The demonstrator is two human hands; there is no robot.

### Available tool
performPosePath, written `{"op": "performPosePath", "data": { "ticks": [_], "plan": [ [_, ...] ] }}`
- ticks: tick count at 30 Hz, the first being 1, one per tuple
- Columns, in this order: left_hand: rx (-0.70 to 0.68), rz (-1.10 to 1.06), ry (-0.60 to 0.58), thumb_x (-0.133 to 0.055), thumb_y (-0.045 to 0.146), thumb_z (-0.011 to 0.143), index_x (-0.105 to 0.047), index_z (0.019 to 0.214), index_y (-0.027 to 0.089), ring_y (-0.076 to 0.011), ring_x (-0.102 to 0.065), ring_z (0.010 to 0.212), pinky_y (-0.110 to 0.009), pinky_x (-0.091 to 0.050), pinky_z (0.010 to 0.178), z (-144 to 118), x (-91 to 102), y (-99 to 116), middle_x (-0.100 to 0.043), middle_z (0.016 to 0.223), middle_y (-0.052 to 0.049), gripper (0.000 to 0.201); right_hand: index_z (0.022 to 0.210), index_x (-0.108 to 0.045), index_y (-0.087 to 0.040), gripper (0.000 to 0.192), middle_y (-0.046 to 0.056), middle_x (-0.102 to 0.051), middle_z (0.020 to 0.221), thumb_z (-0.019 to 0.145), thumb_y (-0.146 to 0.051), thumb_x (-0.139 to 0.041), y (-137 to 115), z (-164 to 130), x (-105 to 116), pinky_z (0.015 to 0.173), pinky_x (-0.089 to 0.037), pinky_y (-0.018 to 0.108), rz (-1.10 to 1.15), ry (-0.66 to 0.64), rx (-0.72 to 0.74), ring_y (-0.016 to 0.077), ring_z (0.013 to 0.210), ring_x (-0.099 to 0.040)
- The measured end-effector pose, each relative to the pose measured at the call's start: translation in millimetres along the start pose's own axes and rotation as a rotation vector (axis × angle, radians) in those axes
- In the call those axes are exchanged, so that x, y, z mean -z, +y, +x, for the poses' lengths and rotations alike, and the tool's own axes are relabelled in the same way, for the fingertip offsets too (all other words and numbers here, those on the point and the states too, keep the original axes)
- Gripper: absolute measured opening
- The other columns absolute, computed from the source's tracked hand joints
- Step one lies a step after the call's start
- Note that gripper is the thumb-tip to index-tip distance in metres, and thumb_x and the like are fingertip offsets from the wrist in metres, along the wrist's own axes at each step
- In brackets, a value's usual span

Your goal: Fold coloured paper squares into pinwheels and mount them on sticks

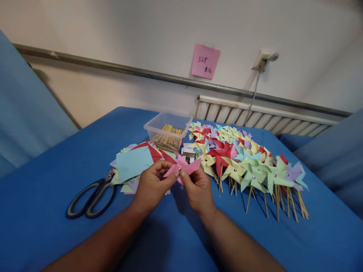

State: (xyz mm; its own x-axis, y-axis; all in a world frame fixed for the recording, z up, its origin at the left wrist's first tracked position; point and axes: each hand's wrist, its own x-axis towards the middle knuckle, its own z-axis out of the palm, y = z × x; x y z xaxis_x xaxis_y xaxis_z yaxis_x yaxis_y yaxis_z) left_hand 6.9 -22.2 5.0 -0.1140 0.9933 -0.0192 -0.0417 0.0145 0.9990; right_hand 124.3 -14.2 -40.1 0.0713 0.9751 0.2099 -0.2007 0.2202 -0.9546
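Observation:
A pink paper pinwheel (185, 166) is held up between both hands, a metal pin head at its centre. My left hand (153, 185) pinches it from the left, thumb near the pin. From the right, my right hand (198, 189) grips it with the thumb beside the pin and the fingers behind. No stick shows on this pinwheel; its back is hidden. Behind my left hand lies a pile of coloured paper sheets (133, 164), light blue on top. Scissors (93, 198) lie left of the pile, their blades tucked under the paper.
A clear plastic box (166, 132) of thin wooden sticks (170, 130) stands behind the paper. A small white box (188, 154) sits beside it. Many finished pinwheels (253, 176) on sticks cover the right side of the blue table (70, 162). A radiator (227, 111) runs along the wall.

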Motion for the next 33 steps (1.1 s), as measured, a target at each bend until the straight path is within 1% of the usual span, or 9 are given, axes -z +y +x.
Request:
{"op": "performPosePath", "data": {
  "ticks": [6, 10, 12, 14, 16, 18, 22, 28, 33],
  "plan": [
    [0.001, -0.02, -0.007, -0.079, 0.035, 0.064, -0.061, 0.08, 0.017, -0.0136, -0.062, 0.064, -0.024, -0.05, 0.062, -1.1, -1.7, 1.0, -0.068, 0.073, 0.0, 0.03, 0.08, -0.059, -0.019, 0.012, 0.001, -0.062, 0.075, 0.087, -0.028, -0.058, 0.5, -1.6, 4.6, 0.065, -0.044, 0.027, -0.274, 0.017, 0.206, 0.0145, 0.069, -0.055],
    [-0.083, 0.001, 0.07, -0.081, 0.03, 0.061, -0.063, 0.092, 0.018, -0.0174, -0.065, 0.086, -0.029, -0.051, 0.081, 2.9, 1.6, -2.9, -0.07, 0.091, -0.003, 0.038, 0.085, -0.058, -0.02, 0.007, 0.003, -0.063, 0.081, 0.088, -0.017, -0.053, -4.0, 4.5, 15.8, 0.071, -0.043, 0.03, -0.539, -0.018, 0.552, 0.0166, 0.076, -0.057],
    [-0.114, 0.035, 0.11, -0.08, 0.032, 0.064, -0.064, 0.093, 0.018, -0.0174, -0.065, 0.087, -0.029, -0.05, 0.082, 5.3, 5.6, -4.6, -0.069, 0.092, -0.003, 0.036, 0.091, -0.058, -0.021, 0.01, 0.004, -0.065, 0.085, 0.087, -0.015, -0.053, -7.1, 10.0, 22.4, 0.074, -0.043, 0.032, -0.668, -0.018, 0.712, 0.018, 0.08, -0.058],
    [-0.103, 0.06, 0.072, -0.075, 0.037, 0.07, -0.064, 0.086, 0.018, -0.0169, -0.064, 0.081, -0.028, -0.05, 0.076, 6.0, 9.2, -4.6, -0.068, 0.084, -0.002, 0.027, 0.095, -0.059, -0.021, 0.012, 0.005, -0.066, 0.089, 0.086, -0.015, -0.053, -10.2, 15.1, 27.2, 0.076, -0.041, 0.034, -0.794, -0.013, 0.821, 0.0192, 0.083, -0.059],
    [-0.059, 0.057, -0.029, -0.07, 0.04, 0.075, -0.064, 0.078, 0.018, -0.0157, -0.061, 0.073, -0.025, -0.048, 0.068, 4.6, 10.6, -3.0, -0.065, 0.076, -0.001, 0.024, 0.097, -0.06, -0.021, 0.013, 0.006, -0.066, 0.09, 0.087, -0.016, -0.053, -13.1, 18.4, 28.6, 0.077, -0.04, 0.035, -0.895, -0.002, 0.895, 0.0195, 0.083, -0.058],
    [-0.016, -0.007, -0.122, -0.068, 0.041, 0.078, -0.065, 0.081, 0.018, -0.0148, -0.059, 0.068, -0.025, -0.047, 0.063, 2.0, 9.1, -1.2, -0.064, 0.073, 0.0, 0.023, 0.097, -0.061, -0.021, 0.014, 0.006, -0.066, 0.091, 0.088, -0.015, -0.052, -15.4, 19.0, 26.5, 0.078, -0.039, 0.036, -0.96, -0.004, 0.955, 0.0187, 0.081, -0.058],
    [0.089, -0.145, -0.121, -0.07, 0.04, 0.074, -0.067, 0.087, 0.018, -0.015, -0.057, 0.06, -0.025, -0.046, 0.057, -1.2, 3.3, -1.6, -0.064, 0.068, 0.0, 0.026, 0.095, -0.064, -0.022, 0.014, 0.005, -0.067, 0.092, 0.09, -0.014, -0.053, -15.6, 15.4, 18.0, 0.081, -0.035, 0.036, -1.022, -0.069, 0.968, 0.0172, 0.082, -0.057],
    [0.162, -0.245, -0.066, -0.071, 0.033, 0.07, -0.063, 0.071, 0.019, -0.0147, -0.054, 0.054, -0.026, -0.046, 0.054, -0.1, 1.6, -4.0, -0.06, 0.059, 0.001, 0.015, 0.09, -0.065, -0.022, 0.017, 0.004, -0.065, 0.093, 0.089, -0.012, -0.052, -12.2, 14.2, 14.6, 0.082, -0.034, 0.036, -1.029, -0.051, 0.924, 0.017, 0.084, -0.057],
    [0.198, -0.28, -0.041, -0.07, 0.03, 0.07, -0.061, 0.07, 0.02, -0.0152, -0.057, 0.058, -0.026, -0.047, 0.056, 1.7, 3.4, -2.0, -0.061, 0.061, 0.001, 0.014, 0.093, -0.065, -0.021, 0.019, 0.005, -0.066, 0.094, 0.09, -0.012, -0.049, -14.6, 14.1, 14.0, 0.082, -0.035, 0.036, -1.006, -0.076, 0.905, 0.0177, 0.085, -0.057]
  ]
}}
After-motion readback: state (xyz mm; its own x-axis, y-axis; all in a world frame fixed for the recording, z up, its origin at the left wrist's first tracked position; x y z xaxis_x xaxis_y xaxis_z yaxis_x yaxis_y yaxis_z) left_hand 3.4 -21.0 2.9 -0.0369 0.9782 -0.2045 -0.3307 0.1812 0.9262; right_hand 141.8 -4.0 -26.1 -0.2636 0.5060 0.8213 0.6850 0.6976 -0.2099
